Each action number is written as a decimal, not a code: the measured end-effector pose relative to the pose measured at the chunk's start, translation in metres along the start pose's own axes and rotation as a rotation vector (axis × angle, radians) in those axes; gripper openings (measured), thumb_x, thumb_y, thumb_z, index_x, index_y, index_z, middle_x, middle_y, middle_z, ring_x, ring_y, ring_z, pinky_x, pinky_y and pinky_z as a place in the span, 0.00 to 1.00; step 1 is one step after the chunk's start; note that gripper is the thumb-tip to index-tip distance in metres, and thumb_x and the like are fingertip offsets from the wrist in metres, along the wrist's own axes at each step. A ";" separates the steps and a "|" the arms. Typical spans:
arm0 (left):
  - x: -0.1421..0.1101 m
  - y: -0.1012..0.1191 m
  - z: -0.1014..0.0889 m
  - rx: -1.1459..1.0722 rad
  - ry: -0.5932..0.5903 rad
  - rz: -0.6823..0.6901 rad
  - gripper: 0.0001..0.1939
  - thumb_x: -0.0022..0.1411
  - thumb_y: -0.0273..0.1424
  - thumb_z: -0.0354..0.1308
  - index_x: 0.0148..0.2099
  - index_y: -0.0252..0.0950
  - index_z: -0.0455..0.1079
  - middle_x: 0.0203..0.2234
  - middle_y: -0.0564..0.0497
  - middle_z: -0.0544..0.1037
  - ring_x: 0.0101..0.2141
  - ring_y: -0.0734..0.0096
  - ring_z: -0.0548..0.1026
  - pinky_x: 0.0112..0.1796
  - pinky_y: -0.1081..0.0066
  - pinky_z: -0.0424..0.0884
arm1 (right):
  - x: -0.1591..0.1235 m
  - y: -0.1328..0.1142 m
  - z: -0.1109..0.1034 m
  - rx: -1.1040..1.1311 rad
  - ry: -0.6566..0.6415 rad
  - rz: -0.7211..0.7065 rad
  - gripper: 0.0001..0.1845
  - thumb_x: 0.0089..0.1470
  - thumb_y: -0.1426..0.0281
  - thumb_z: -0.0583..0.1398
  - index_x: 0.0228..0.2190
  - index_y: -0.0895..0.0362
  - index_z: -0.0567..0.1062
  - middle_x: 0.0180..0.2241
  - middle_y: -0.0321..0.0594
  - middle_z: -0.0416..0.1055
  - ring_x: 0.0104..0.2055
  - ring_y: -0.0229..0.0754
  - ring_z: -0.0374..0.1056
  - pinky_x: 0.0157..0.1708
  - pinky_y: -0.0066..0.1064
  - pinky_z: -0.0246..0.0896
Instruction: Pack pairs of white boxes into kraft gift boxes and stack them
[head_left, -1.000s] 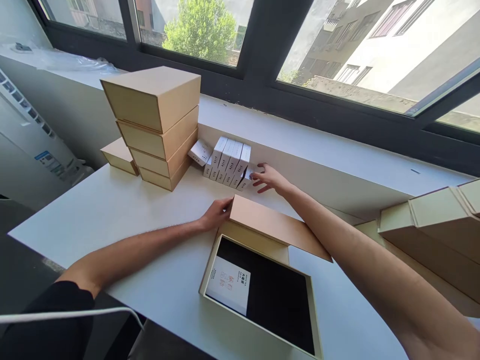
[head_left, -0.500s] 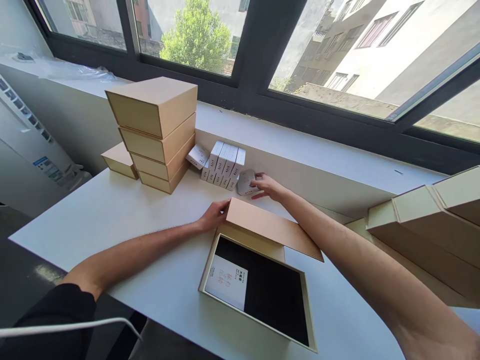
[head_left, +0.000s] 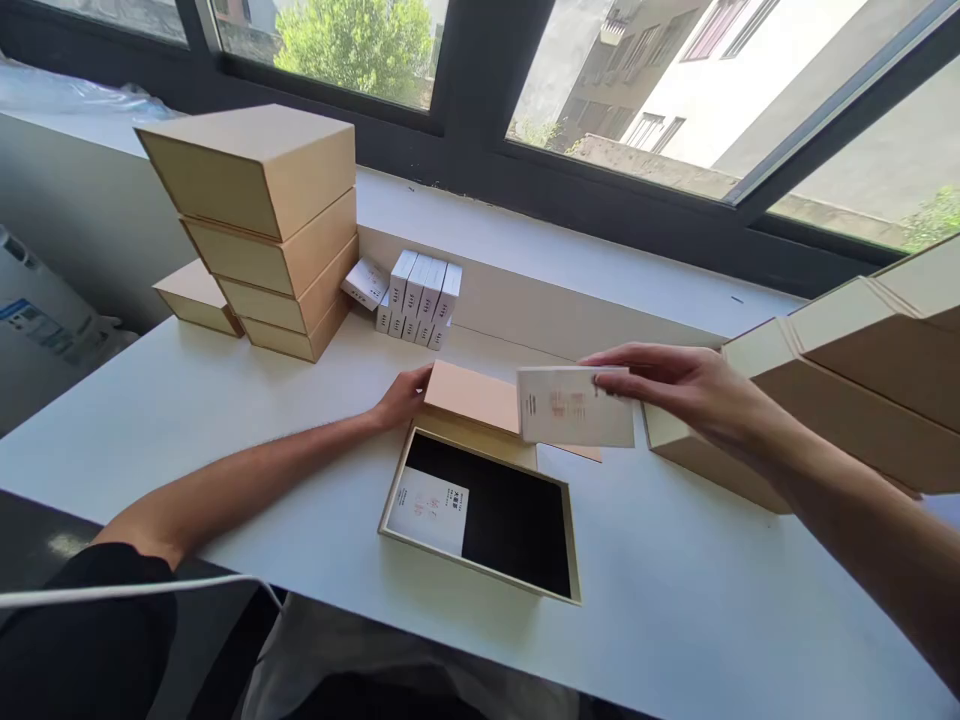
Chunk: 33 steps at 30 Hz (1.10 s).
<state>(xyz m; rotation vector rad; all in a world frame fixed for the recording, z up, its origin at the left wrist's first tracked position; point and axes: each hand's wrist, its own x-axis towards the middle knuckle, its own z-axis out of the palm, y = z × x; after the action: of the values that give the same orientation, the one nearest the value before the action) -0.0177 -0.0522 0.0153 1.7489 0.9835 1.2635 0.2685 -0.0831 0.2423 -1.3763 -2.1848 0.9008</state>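
My right hand [head_left: 679, 390] pinches a small flat white box [head_left: 574, 408] with printed characters by its right end, in the air above the lid. A shallow tan gift box [head_left: 574, 560] stands open before me, lined in black. In its left end lies a white printed box [head_left: 429, 512]; black lining shows to the right of that. The tan lid [head_left: 472, 395] is folded back on the far side, partly covered by the held box. My left hand [head_left: 405, 398] is closed at the lid's left corner, with its fingertips partly hidden.
Several small white boxes [head_left: 420, 290] stand in two layers by the wall, one tilted box [head_left: 366, 283] beside them. A tall stack of tan boxes [head_left: 315, 215] rises at the left. More tan boxes [head_left: 840, 390] stand at the right. A white cable [head_left: 135, 592] crosses the lower left.
My right hand has lifted the small white box from beside the white stack and brought it right and nearer, over the lid. My left hand stays at the lid's corner. The camera view has shifted.
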 end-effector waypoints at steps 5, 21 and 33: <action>-0.004 -0.002 -0.001 0.013 0.009 -0.006 0.15 0.55 0.23 0.56 0.45 0.32 0.74 0.39 0.47 0.83 0.40 0.62 0.80 0.38 0.69 0.75 | -0.038 -0.021 0.050 -0.463 -0.435 -0.445 0.18 0.66 0.65 0.53 0.33 0.50 0.81 0.39 0.41 0.77 0.41 0.44 0.72 0.47 0.42 0.66; -0.004 -0.001 -0.003 0.076 0.036 -0.013 0.12 0.56 0.26 0.56 0.43 0.32 0.75 0.36 0.48 0.82 0.36 0.64 0.79 0.34 0.72 0.73 | -0.071 0.036 0.144 -0.811 -0.035 -0.587 0.18 0.64 0.67 0.56 0.53 0.59 0.71 0.53 0.52 0.71 0.54 0.52 0.67 0.52 0.45 0.66; -0.003 -0.001 -0.003 0.075 0.031 -0.022 0.12 0.57 0.25 0.58 0.44 0.33 0.75 0.37 0.49 0.83 0.37 0.66 0.79 0.35 0.73 0.74 | -0.061 0.021 0.137 -1.006 -0.044 -0.456 0.15 0.61 0.71 0.59 0.50 0.55 0.71 0.40 0.45 0.71 0.39 0.47 0.70 0.34 0.34 0.61</action>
<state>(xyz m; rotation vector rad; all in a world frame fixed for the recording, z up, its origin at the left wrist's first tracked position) -0.0216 -0.0541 0.0137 1.7758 1.0776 1.2575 0.2219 -0.1739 0.1299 -1.0742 -2.9433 -0.4194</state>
